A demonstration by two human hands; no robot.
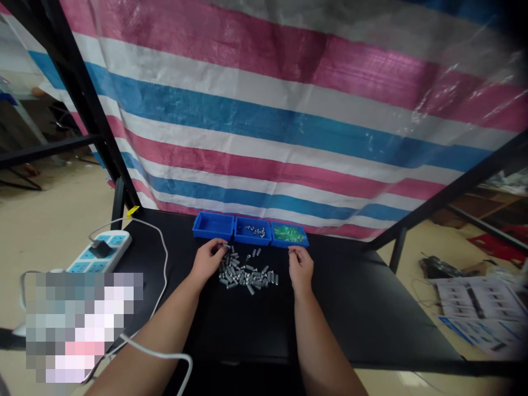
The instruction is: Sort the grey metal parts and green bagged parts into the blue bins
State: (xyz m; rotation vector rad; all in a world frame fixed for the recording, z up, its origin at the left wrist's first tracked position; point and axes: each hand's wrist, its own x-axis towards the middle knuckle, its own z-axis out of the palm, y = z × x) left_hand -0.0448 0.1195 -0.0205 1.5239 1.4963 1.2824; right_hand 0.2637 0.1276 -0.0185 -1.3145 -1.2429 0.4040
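Your left hand [209,259], nearer the pile of metal cylinders [243,276], appears clamped on one cylinder [226,246] at its far-left edge; your right hand [301,267], fingers together, contents unclear, is off its right.

l hand [209,259], r hand [302,268] apart, fingers [217,242] curled, arms [165,324] fwd.

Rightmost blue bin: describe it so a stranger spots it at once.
Find the striped sheet behind the black table. At the table's far edge stand three blue bins in a row. Take the rightmost bin, the only one with green contents.
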